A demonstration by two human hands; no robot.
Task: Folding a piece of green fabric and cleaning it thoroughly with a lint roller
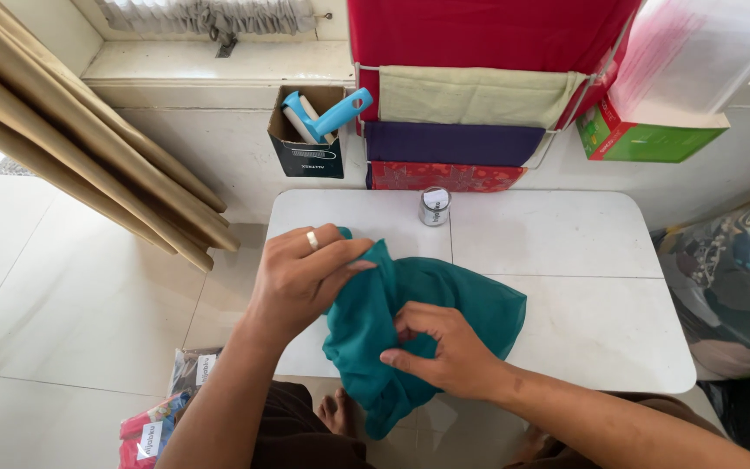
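Observation:
A teal cloth (462, 300) lies bunched on the small white table (583, 252), with one end hanging over the near edge. My left hand (301, 278), wearing a ring, pinches the cloth's upper left fold between thumb and fingers. My right hand (440, 347) grips the cloth lower down, near the table's front edge, fingers curled into the fabric.
A small round tin (434, 207) stands at the table's back edge. Behind hangs a fabric shelf (470, 95) with folded cloths, beside a dark box holding a blue lint roller (327, 117). Green and red box (644, 135) at right, packaged items (162, 417) on the floor at left.

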